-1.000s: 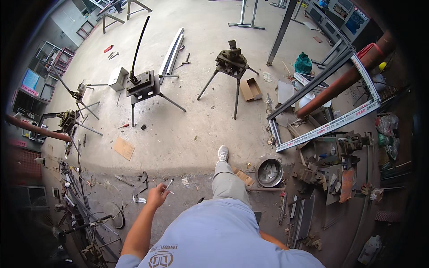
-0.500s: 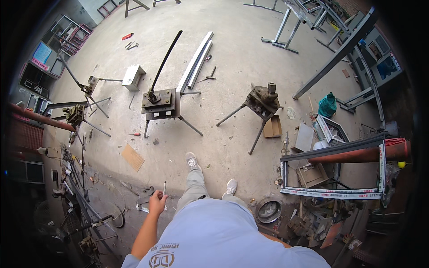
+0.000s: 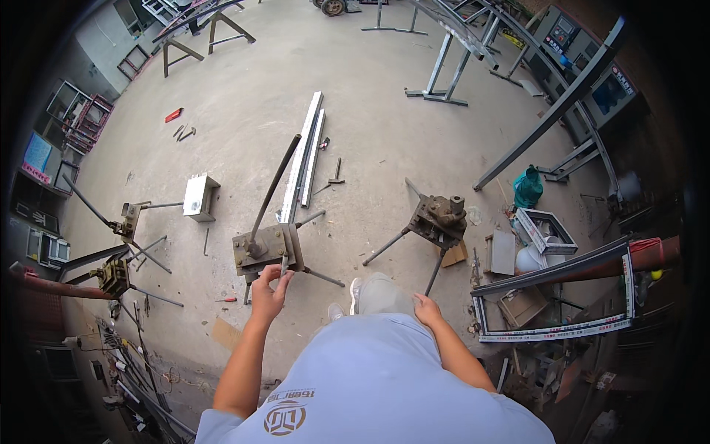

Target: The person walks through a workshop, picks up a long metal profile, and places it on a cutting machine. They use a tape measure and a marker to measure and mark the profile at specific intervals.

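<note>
My left hand (image 3: 269, 291) is closed in a pinch on a thin light-grey stick-like piece (image 3: 284, 265), held upright; its exact kind is too small to tell. Beyond that hand, in the same line of sight, stands a heavy metal lever press (image 3: 255, 248) on splayed legs, with a long dark handle (image 3: 276, 181) slanting up. I cannot tell whether the hand touches it. My right hand (image 3: 427, 308) hangs low beside my trousers, its fingers mostly hidden. Ahead of it stands another metal press (image 3: 438, 220) on legs, which appears apart from the hand.
Long silvery profiles (image 3: 305, 152) lie on the floor beyond the lever press, beside a hammer (image 3: 336, 172). A white metal box (image 3: 200, 198) and smaller presses (image 3: 115, 277) stand left. A rectangular frame (image 3: 555, 334) and a teal bag (image 3: 527, 186) are on the right.
I have stepped forward, so the presses are nearer. My left hand has risen with the stick-like piece to in front of the lever press. My right hand has come into view.
</note>
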The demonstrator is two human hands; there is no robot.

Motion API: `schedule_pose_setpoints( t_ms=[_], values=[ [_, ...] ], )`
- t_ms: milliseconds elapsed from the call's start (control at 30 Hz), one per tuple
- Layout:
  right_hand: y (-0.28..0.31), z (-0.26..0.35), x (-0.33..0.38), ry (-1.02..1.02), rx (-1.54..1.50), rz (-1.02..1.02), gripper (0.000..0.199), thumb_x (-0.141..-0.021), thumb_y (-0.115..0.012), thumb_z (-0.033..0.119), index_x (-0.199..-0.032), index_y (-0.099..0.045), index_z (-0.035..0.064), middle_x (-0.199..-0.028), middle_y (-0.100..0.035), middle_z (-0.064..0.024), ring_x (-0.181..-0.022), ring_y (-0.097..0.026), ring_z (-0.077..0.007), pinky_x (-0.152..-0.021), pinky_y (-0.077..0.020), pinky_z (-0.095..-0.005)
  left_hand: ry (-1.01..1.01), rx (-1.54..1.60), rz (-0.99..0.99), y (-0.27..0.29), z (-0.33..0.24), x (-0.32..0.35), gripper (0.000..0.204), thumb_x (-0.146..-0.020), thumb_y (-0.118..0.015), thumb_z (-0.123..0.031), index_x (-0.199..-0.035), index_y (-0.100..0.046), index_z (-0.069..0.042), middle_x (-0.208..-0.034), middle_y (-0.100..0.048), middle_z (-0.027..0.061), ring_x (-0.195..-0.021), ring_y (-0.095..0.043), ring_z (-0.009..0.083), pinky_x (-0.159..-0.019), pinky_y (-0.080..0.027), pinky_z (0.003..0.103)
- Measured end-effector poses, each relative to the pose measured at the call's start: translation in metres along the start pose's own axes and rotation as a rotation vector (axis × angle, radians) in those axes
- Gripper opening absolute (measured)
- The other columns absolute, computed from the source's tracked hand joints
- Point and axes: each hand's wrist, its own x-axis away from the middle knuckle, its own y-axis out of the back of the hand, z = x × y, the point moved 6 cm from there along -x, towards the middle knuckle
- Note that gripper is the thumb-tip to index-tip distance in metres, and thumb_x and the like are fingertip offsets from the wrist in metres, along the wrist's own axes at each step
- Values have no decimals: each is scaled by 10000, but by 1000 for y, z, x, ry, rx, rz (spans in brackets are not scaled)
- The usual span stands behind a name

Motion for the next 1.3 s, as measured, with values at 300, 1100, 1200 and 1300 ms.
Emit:
schedule_pose_setpoints(
  t_ms=[300,1100,1200,1300],
  values=[
    [-4,28,-128,-106,-387,268,574,-1001,-471,447,-1353,-563,3,-1326,-619,-174,-1267,-553,-273,-1067,-400,-338,-76,217,-224,29,-55,-191,143,-939,-633,-2,-1063,-564,-18,-983,-725,114,-937,-675,152,-868,-502,285],
    [316,115,-469,-109,-459,-134,366,-939,-617,240,-1199,-646,-15,-1029,-714,-106,-923,-656,-172,-848,-517,-309,-115,-197,229,-278,-78,-699,142,-894,-683,-61,-986,-613,20,-856,-714,146,-835,-711,226,-772,-534,331],
    [328,107,-488,-280,-468,-159,362,-916,-631,251,-1167,-670,-6,-1031,-722,-112,-938,-664,-187,-846,-521,-327,-47,-174,323,-351,-92,-769,164,-898,-688,-73,-983,-594,31,-834,-701,140,-799,-694,217,-752,-528,329],
    [347,106,-515,-403,-567,-112,353,-908,-617,236,-1170,-676,8,-1060,-725,-136,-980,-677,-216,-860,-525,-333,-206,-179,457,-442,-124,-841,199,-893,-717,-125,-994,-602,2,-851,-709,150,-812,-711,258,-718,-534,349]
  ],
)
